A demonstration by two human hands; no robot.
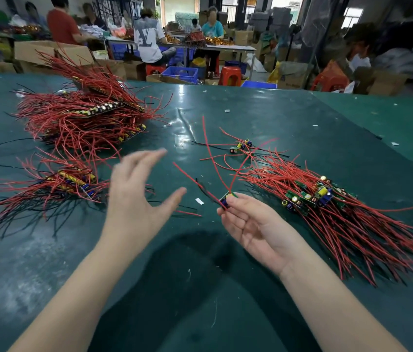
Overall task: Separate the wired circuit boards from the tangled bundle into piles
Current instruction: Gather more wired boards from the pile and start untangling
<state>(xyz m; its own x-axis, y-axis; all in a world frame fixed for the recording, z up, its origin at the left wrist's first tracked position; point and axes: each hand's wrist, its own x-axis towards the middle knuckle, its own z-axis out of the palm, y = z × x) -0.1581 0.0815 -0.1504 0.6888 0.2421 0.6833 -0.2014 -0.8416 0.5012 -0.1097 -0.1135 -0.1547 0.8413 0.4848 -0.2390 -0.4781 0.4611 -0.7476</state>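
Head view: right hand pinches one board above the table, wires trailing toward the bundle. Left hand hovers empty, fingers spread. Draw wires free slowly before adding to the pile.

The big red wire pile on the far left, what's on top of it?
On top of the big pile lie strips of circuit boards with small round capacitors, among red wires sticking out everywhere. Anything deeper inside is covered by wires.
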